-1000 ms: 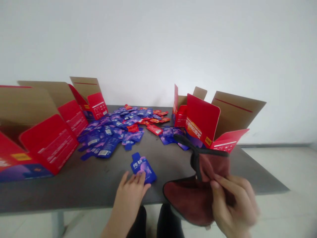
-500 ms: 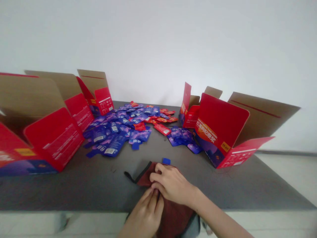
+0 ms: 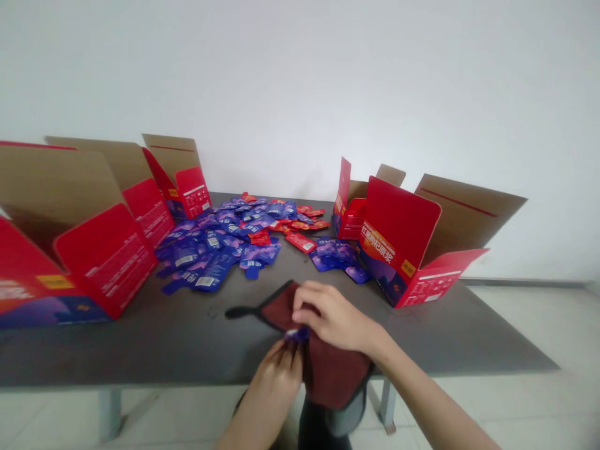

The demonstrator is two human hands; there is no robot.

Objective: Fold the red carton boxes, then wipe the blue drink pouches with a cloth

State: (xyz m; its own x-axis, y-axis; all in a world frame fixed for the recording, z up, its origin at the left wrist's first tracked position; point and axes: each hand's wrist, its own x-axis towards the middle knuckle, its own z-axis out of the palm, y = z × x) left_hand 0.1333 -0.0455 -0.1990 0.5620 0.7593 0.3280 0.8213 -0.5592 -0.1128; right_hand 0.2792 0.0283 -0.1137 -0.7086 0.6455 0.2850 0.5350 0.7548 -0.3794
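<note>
Standing far left of the maroon cloth [image 3: 335, 375]: open red cartons [image 3: 105, 256], flaps raised. Left of the cloth and beyond it: one loose heap of blue-violet and red pouches [image 3: 213, 244].

Maroon cloth itself: black-edged, a black loop [image 3: 241, 311] pointing left, lower end overhanging the near edge of the dark table [image 3: 164, 356]. Judged light, soft and limp, with good grip and little to break; best taken by its bound edge, where the border should be firmer than the middle.

Left hand [image 3: 280, 370]: at the cloth's near left side, fingers bunched together, tips at a blue pouch [image 3: 300, 334]; whether they pinch it or only press, cannot tell.

Blue pouch: mostly hidden, against the cloth, between the hands. Judged light, flexible, rather slick; a gentle hold on its flat faces would suit.

Right hand [image 3: 332, 315]: over the cloth's upper part, fingers curled towards the thumb, clamped on a fold.

Beyond the cloth, slightly right: small group of purple pouches [image 3: 332, 251]. Farther right: two open red boxes [image 3: 400, 219].
</note>
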